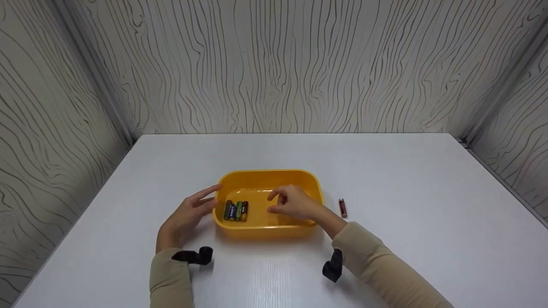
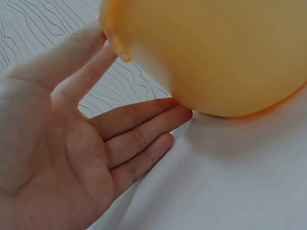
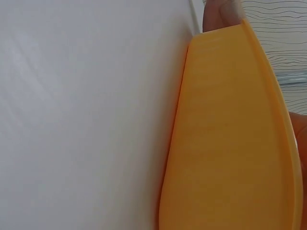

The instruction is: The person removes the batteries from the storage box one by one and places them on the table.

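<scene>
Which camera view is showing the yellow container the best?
The head view: it shows the yellow container nearly whole from above, with four batteries inside, though the right hand covers part. The left wrist view gives only part of its outside, close up; the right wrist view, one outer side with its rim, nothing inside.

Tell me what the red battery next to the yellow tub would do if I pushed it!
The red battery would probably roll, because it's a round tube lying on its side. Pushed toward the yellow tub, it might soon bump the wall, since it lies close by. Its straight shape looks stiff, so it likely wouldn't bend.
</scene>
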Available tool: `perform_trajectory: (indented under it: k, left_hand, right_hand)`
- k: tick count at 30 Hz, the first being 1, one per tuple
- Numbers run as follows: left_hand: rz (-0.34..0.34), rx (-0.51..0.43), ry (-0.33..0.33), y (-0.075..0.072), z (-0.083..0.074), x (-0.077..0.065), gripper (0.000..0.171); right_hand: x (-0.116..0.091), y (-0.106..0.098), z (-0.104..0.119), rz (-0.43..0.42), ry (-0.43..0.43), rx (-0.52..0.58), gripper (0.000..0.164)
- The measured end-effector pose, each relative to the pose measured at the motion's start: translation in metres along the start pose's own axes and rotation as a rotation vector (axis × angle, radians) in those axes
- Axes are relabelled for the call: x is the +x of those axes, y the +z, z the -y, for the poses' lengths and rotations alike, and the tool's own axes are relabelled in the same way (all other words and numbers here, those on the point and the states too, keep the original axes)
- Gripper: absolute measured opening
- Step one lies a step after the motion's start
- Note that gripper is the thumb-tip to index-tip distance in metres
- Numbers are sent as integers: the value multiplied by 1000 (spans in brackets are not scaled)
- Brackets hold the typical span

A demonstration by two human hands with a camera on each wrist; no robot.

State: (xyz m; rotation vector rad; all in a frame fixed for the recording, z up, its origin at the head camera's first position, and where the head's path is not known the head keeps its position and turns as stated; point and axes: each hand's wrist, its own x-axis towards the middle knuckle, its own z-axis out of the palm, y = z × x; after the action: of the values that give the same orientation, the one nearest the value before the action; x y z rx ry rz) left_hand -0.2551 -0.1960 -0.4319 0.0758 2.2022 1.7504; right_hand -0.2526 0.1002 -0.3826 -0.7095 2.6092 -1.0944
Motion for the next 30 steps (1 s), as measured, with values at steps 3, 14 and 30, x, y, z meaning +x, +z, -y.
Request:
perform_trajectory:
  k: [3,14,30]
  left_hand:
    - [1,6,1,0,0,0,55]
    - [10,-6,3,-1,-1,-1,55]
    - [20,-11,3,-1,0,0,55]
  right_hand:
    - [3,2,1,7,15,3,33]
    - [17,16,7,66,49,53,37]
    - [36,34,20,90,141,71,43]
